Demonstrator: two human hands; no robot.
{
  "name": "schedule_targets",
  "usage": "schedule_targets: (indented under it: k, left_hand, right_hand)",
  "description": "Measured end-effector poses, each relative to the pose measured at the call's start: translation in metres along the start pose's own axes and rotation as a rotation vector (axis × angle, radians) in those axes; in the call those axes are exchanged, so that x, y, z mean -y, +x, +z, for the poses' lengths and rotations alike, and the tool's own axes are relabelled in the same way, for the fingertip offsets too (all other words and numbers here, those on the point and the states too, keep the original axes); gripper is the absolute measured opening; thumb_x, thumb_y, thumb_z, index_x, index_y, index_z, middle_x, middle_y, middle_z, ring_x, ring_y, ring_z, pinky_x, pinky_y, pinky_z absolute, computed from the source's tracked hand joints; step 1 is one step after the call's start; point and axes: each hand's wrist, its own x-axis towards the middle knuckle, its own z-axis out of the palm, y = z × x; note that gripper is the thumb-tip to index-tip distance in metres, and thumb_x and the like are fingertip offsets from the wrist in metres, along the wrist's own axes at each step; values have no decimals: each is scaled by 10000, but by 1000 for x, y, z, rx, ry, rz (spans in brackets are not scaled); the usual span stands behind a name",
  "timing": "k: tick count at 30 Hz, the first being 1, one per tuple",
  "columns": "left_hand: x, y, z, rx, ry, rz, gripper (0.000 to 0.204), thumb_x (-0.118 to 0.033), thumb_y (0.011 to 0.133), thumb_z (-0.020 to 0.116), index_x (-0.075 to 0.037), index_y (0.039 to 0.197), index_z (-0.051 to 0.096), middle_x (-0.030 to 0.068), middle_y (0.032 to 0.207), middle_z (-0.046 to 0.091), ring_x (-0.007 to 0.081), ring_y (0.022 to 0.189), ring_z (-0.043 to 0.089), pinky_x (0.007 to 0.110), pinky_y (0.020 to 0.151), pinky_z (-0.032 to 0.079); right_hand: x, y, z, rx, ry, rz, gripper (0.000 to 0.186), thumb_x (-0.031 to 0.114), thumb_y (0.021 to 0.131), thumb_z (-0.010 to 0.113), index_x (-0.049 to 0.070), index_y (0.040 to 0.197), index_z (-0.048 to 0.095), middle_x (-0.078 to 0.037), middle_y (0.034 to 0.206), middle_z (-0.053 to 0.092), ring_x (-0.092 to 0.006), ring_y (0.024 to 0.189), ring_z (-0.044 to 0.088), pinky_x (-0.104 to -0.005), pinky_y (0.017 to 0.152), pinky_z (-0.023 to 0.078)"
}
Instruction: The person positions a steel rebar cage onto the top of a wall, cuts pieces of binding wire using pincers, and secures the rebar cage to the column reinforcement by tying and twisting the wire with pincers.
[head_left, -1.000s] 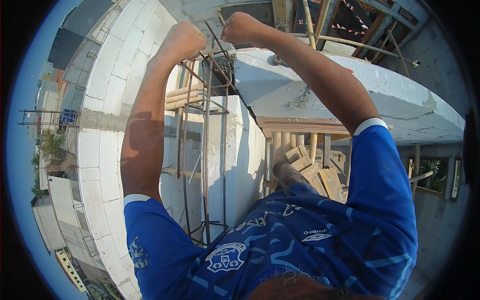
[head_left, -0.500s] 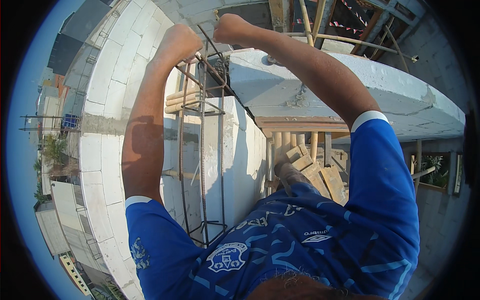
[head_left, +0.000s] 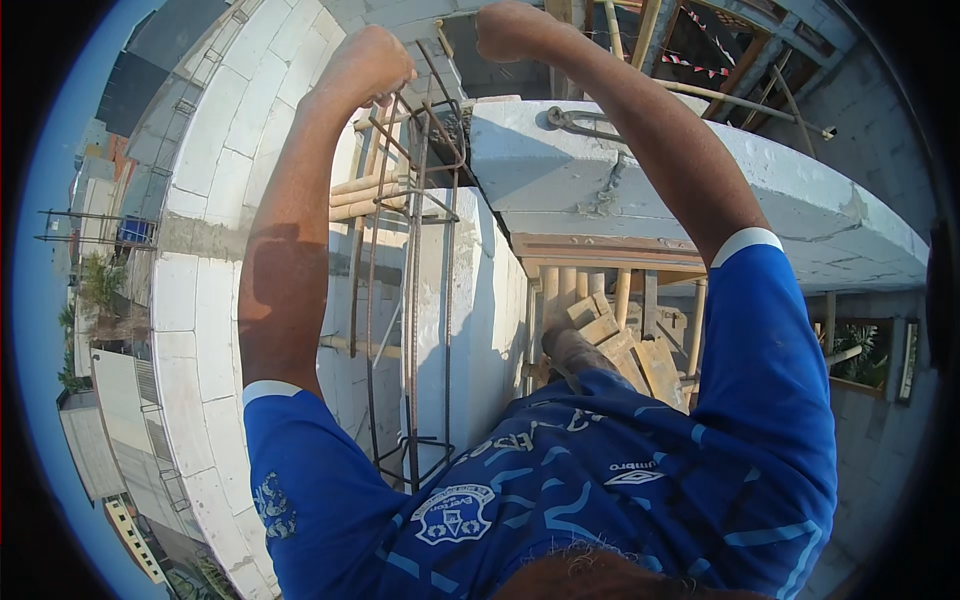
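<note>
Both the left hand (head_left: pixel 365 65) and right hand (head_left: pixel 515 30) clench the top of the rusty steel rebar cage (head_left: pixel 412 300) standing upright against the white block column (head_left: pixel 470 300), apparently positioning it, which calls for a steady grip.

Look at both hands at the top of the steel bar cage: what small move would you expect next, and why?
Probably a small steadying tug or twist at the cage top. The left hand is closed on the upper bars of the rebar cage, which stands upright against the white block wall. The right hand is fisted just beside it; what it holds cannot be seen.
</note>
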Motion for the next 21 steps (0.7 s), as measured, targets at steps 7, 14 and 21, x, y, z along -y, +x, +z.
schedule_targets:
  k: [7,14,21]
  left_hand:
    - [-11,-18,-5,76,-306,-102,223,-124,830,641,3,992,727,56,722,675,105,472,557,262,406,389]
    - [-20,-53,-30,-17,-654,469,227,-175,847,660,9,970,711,55,750,684,80,521,578,229,433,422]
    - [-16,-70,-47,32,-666,426,223,-181,848,660,4,960,713,55,756,685,81,525,581,229,436,429]
  right_hand:
    - [-12,-50,5,-389,407,-110,218,181,869,648,-1,966,719,-134,811,701,-224,709,663,-374,648,522]
    - [51,-125,-50,-333,1142,58,102,138,886,636,45,859,667,3,645,558,-97,582,500,-287,559,435]
    - [59,-144,-58,-307,892,-272,200,198,857,729,33,970,735,-50,726,678,-98,602,583,-268,541,463]
